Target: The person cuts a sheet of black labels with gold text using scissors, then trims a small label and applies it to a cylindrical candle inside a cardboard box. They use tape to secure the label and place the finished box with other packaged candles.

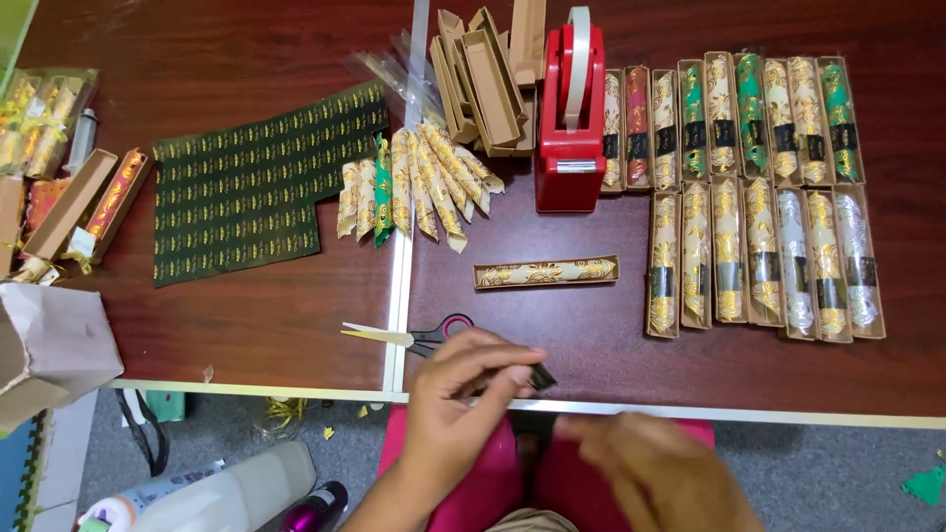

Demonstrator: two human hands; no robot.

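Grip, left hand (463, 394): fingers pinched together on a small dark label (541, 375), held at the near edge of the counter (246, 325).
Grip, right hand (655, 468): blurred, low over the person's lap, just right of the left hand; whether it is wide or closed on anything cannot be told.
Far left: an open tan box with a gold patterned roll (110, 202) lying in it, beside other tan box parts.
Left of centre: a dark green sheet of gold-printed labels (246, 187), flat on the counter.
Near edge: scissors (414, 338) with pink and black handles, lying just beyond the left hand's fingers.
Centre: a fan of loose gold rolls (424, 182), one of them green, and behind it a stack of empty tan boxes (488, 79).
Centre right: a red tape dispenser (570, 128), upright; nearer the person, a single boxed gold roll (545, 272) lying crosswise.
Right: two rows of boxed rolls (759, 187) in gold, green, silver and red, set side by side, each with a dark band.
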